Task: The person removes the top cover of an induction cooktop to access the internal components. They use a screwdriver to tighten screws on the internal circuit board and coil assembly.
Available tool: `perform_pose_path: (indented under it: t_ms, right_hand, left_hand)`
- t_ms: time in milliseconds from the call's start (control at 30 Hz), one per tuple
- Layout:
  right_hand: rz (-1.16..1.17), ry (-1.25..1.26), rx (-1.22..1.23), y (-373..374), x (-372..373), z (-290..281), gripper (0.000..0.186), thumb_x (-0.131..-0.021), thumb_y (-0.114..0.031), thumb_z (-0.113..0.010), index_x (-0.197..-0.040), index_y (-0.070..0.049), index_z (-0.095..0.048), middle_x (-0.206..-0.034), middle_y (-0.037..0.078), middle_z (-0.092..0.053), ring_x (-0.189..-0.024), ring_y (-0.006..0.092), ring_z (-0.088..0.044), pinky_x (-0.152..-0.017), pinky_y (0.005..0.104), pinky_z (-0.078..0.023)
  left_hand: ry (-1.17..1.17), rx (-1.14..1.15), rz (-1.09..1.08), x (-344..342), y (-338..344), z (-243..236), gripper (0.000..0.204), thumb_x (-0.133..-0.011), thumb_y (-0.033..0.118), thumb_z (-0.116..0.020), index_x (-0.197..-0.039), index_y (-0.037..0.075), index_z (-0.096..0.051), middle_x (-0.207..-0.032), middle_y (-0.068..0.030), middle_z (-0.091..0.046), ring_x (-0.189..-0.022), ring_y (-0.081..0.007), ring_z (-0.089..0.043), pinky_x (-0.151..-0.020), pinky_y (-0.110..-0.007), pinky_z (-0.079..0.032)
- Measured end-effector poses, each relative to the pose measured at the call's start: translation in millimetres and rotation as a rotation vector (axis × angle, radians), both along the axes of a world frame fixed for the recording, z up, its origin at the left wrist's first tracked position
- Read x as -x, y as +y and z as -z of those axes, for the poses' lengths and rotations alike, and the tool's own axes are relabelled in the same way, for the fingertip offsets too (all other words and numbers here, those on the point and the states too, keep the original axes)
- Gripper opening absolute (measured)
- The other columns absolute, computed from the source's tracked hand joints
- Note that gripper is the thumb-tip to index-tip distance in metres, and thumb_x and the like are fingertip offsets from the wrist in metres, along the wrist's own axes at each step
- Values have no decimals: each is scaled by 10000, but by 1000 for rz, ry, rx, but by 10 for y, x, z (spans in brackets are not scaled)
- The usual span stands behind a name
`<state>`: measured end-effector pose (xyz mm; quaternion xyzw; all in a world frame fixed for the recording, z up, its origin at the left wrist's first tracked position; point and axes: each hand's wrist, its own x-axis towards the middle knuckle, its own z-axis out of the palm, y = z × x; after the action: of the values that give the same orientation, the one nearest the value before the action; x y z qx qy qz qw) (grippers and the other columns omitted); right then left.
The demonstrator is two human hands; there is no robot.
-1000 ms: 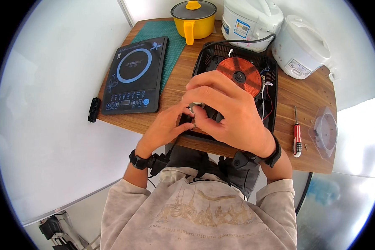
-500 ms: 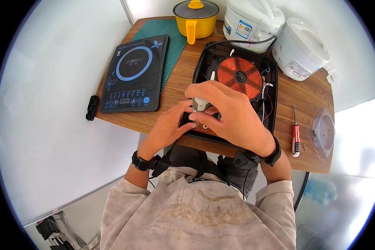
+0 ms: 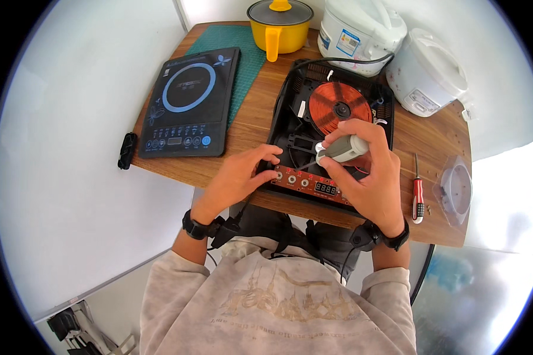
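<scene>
My right hand grips a grey and white electric screwdriver, tilted so that its thin bit points down and left at the red circuit board. That board, with its buttons and small digit display, lies along the near edge of an opened black induction cooker base. At the board's left end is my left hand, thumb and forefinger apart, the thumb tip at the board's corner. Behind the hands, the round copper coil sits in the base. Whether the bit touches a screw is too small to tell.
The cooker's black glass top lies at left, partly on a green mat. A yellow pot and two white rice cookers stand behind. At right are a red-handled screwdriver, small screws and a clear plastic lid.
My right hand has shifted right and tipped the electric screwdriver from near upright to leaning, uncovering the circuit board. My left hand's fingers have come away from the tool.
</scene>
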<state>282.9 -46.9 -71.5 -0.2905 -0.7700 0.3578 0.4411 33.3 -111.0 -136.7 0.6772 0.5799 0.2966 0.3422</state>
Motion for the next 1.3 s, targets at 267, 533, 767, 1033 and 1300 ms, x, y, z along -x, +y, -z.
perform_pose_path:
  t_ms: [267, 533, 767, 1033, 1300]
  right_hand:
    - [69, 138, 124, -85, -187, 209, 476, -843, 42, -798, -1239, -50, -552, -1081, 77, -716, -983, 158, -728, -804, 311, -632]
    - [141, 203, 190, -236, -398, 244, 460, -854, 68, -774, -1229, -34, -528, -1104, 102, -706, -994, 174, -721, -809, 310, -632]
    - [303, 378, 159, -263, -742, 259, 525, -857, 111, -730, -1269, -44, -445, -1134, 178, -673, -1042, 230, -709, -809, 330, -639]
    - [502, 409, 102, -326, -1137, 343, 525, -876, 100, -731, -1275, -67, -435, -1125, 180, -677, -1045, 248, -704, -819, 340, -632]
    - [782, 318, -54, -346, -1556, 574, 437, -913, 88, -709, -1202, -75, -425, -1137, 188, -684, -1057, 247, -701, -798, 314, -608]
  left_hand:
    - [190, -129, 173, 29, 136, -90, 387, -930, 51, -693, -1301, 119, -604, -1001, -60, -739, -893, -271, -715, -738, -365, -548]
    - [432, -217, 366, -51, 384, -205, 307, -933, 92, -652, -1222, 124, -553, -865, -77, -662, -805, -322, -669, -711, -428, -539]
    - [640, -190, 436, -150, 475, -240, 170, -895, 84, -633, -1013, 53, -515, -810, -129, -638, -775, -351, -661, -658, -448, -533]
    - [626, -259, 481, -131, 471, -201, 193, -874, 77, -640, -937, 38, -461, -780, -131, -597, -760, -362, -631, -659, -456, -521]
    - [594, -210, 409, -139, 413, -249, 216, -867, 80, -650, -956, 47, -457, -816, -129, -592, -779, -354, -626, -672, -452, -514]
